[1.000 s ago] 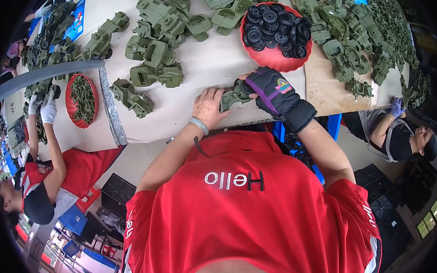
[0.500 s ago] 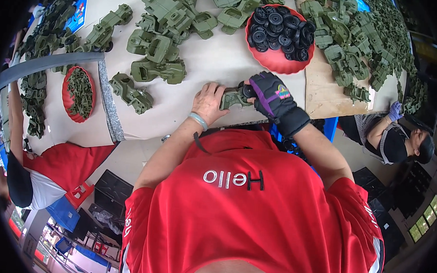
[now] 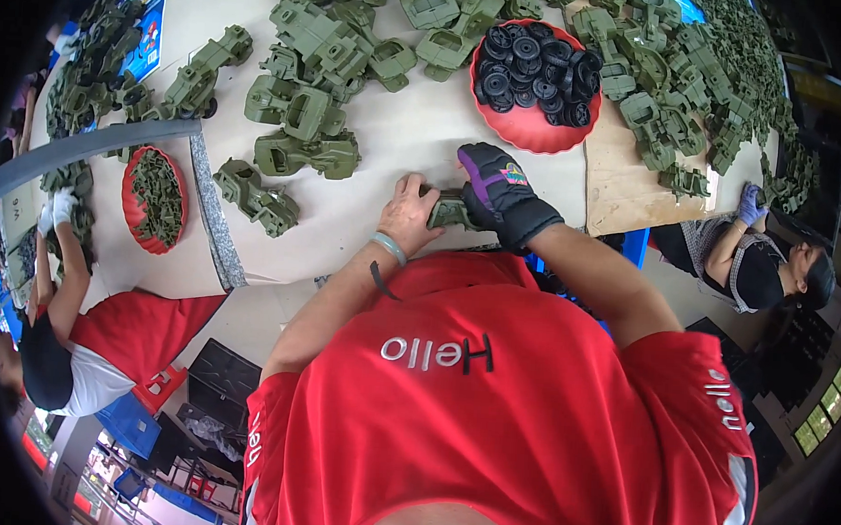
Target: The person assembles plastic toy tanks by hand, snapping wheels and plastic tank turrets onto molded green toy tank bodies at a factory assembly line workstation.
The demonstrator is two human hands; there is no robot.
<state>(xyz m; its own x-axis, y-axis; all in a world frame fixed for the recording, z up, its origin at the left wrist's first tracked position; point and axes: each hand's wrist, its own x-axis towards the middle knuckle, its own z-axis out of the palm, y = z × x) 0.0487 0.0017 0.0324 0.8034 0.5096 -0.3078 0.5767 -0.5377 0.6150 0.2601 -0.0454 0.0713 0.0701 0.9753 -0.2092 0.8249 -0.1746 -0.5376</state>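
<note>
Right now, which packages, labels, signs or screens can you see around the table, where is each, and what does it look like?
Blue printed sheet: flat on the table's far left edge, rectangular, blue with small light markings.
Lit panels: lower right, beyond the table, small greenish-yellow glowing rectangles in a dark frame.
Glove patch: on the back of the right hand's black and purple glove, small and multicoloured.
No packages in view.

Olive-green toy part (image 3: pixel 447 210), black-and-purple glove on right hand (image 3: pixel 496 192), black wheels (image 3: pixel 535 69) in red tray (image 3: pixel 527 130), beige table (image 3: pixel 398 147).
</note>
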